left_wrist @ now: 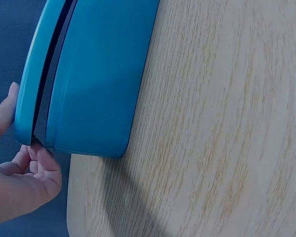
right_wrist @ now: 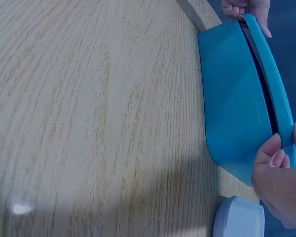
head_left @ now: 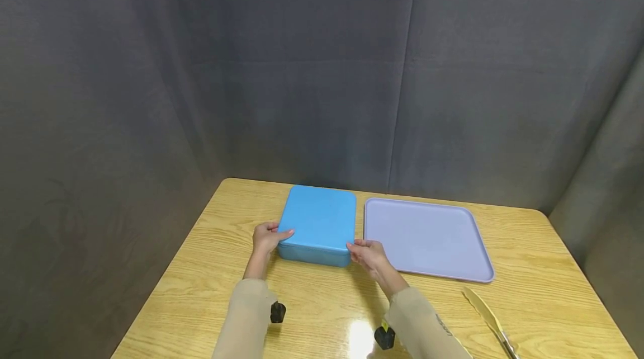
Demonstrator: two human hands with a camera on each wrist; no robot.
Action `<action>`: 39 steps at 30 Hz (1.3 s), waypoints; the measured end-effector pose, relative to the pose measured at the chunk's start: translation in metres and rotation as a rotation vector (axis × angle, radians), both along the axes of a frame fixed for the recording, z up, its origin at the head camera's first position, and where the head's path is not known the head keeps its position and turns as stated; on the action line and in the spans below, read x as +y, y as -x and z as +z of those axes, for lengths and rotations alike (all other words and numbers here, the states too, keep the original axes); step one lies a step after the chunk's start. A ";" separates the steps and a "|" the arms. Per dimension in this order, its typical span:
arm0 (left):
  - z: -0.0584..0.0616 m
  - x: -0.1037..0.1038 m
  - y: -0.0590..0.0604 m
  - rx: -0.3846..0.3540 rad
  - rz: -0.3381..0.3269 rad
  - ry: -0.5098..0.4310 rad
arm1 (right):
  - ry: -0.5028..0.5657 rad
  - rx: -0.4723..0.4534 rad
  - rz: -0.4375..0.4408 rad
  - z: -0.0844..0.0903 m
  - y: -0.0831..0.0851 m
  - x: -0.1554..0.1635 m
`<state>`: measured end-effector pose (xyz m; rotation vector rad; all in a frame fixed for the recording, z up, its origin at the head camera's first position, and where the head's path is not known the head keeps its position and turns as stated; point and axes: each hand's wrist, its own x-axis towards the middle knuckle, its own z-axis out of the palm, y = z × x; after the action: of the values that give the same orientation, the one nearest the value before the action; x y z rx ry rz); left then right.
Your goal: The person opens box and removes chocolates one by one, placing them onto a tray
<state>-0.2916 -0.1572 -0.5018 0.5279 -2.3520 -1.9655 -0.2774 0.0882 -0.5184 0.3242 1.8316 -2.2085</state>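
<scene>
Near the frame's middle, the left hand (head_left: 266,237) and right hand (head_left: 369,254) each pinched the blue box's lid (head_left: 319,223) at a corner

1. In front of me stands a wooden table (head_left: 528,269) with a pale, yellowish grain and rounded corners.
2. Its varnished top throws back a bright patch of light (head_left: 361,339) near my edge.
3. Dark grey curtains (head_left: 312,68) hang behind the table as a backdrop, folded and creased.
4. The same grey cloth closes off my left side (head_left: 75,152) and my right (head_left: 614,180).
5. The lighting is soft and even.
</scene>
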 end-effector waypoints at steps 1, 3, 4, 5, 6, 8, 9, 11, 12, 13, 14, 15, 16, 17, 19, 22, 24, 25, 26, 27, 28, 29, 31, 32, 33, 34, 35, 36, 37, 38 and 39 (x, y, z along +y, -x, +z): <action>0.000 0.000 -0.001 0.003 -0.003 0.005 | 0.004 0.004 0.002 0.000 0.000 0.001; 0.000 -0.002 -0.002 0.012 -0.017 0.024 | 0.006 0.011 0.002 0.000 -0.002 0.001; 0.000 -0.003 -0.003 0.018 -0.022 0.037 | 0.005 0.012 0.002 0.000 -0.002 0.002; 0.000 -0.003 -0.003 0.021 -0.026 0.044 | 0.001 0.013 0.002 0.000 -0.003 0.002; 0.000 -0.004 -0.004 0.028 -0.032 0.055 | -0.004 0.015 0.002 0.001 -0.004 0.003; -0.001 -0.005 -0.005 0.043 -0.041 0.069 | -0.014 0.017 0.001 0.002 -0.005 0.004; -0.001 -0.005 -0.006 0.049 -0.044 0.068 | -0.016 0.019 0.001 0.002 -0.006 0.004; -0.001 -0.005 -0.008 0.059 -0.050 0.075 | -0.010 0.036 0.003 0.003 -0.007 0.004; -0.001 -0.005 -0.008 0.063 -0.054 0.077 | 0.000 0.046 0.005 0.003 -0.007 0.004; -0.001 -0.006 -0.009 0.065 -0.055 0.074 | 0.012 0.056 0.008 0.003 -0.008 0.004; -0.002 -0.006 -0.010 0.071 -0.059 0.074 | 0.026 0.065 0.010 0.003 -0.008 0.004; -0.003 -0.006 -0.011 0.074 -0.061 0.073 | 0.039 0.071 0.011 0.003 -0.009 0.004; -0.003 -0.006 -0.011 0.075 -0.060 0.071 | 0.048 0.081 0.016 0.003 -0.009 0.004; -0.003 -0.006 -0.012 0.076 -0.058 0.063 | 0.056 0.090 0.020 0.003 -0.010 0.004; -0.003 -0.006 -0.013 0.091 -0.071 0.055 | 0.073 0.097 0.024 0.004 -0.010 0.005; -0.004 -0.006 -0.015 0.101 -0.086 0.042 | 0.095 0.111 0.038 0.004 -0.011 0.006; -0.004 -0.007 -0.016 0.112 -0.111 0.035 | 0.105 0.113 0.048 0.004 -0.011 0.008; -0.005 -0.007 -0.016 0.115 -0.122 0.031 | 0.103 0.113 0.054 0.003 -0.011 0.008; -0.005 -0.008 -0.016 0.116 -0.135 0.025 | 0.100 0.113 0.059 0.003 -0.011 0.009; -0.005 -0.009 -0.017 0.118 -0.152 0.021 | 0.096 0.113 0.065 0.003 -0.011 0.010; -0.005 -0.010 -0.017 0.120 -0.170 0.015 | 0.087 0.112 0.069 0.003 -0.012 0.011; -0.005 -0.011 -0.018 0.121 -0.190 0.007 | 0.082 0.110 0.075 0.003 -0.012 0.012; -0.005 -0.013 -0.019 0.122 -0.224 0.002 | 0.077 0.110 0.091 0.004 -0.013 0.014; -0.005 -0.014 -0.020 0.121 -0.240 -0.002 | 0.074 0.115 0.102 0.005 -0.013 0.014; -0.005 -0.015 -0.021 0.120 -0.256 0.000 | 0.075 0.119 0.114 0.005 -0.013 0.015; -0.004 -0.016 -0.022 0.117 -0.267 -0.001 | 0.074 0.122 0.128 0.005 -0.014 0.016; -0.004 -0.016 -0.023 0.118 -0.278 0.002 | 0.073 0.124 0.141 0.005 -0.014 0.017; -0.003 -0.017 -0.024 0.116 -0.290 0.005 | 0.065 0.133 0.157 0.006 -0.015 0.018; -0.003 -0.018 -0.025 0.115 -0.304 0.006 | 0.057 0.137 0.172 0.006 -0.016 0.019; -0.003 -0.019 -0.026 0.113 -0.316 0.005 | 0.044 0.143 0.189 0.006 -0.016 0.020; -0.003 -0.020 -0.027 0.112 -0.329 0.008 | 0.034 0.148 0.205 0.005 -0.017 0.021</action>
<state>-0.2651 -0.1774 -0.5048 0.0265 -2.5047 -2.0423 -0.2607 0.1091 -0.5130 -0.0345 1.8067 -2.1686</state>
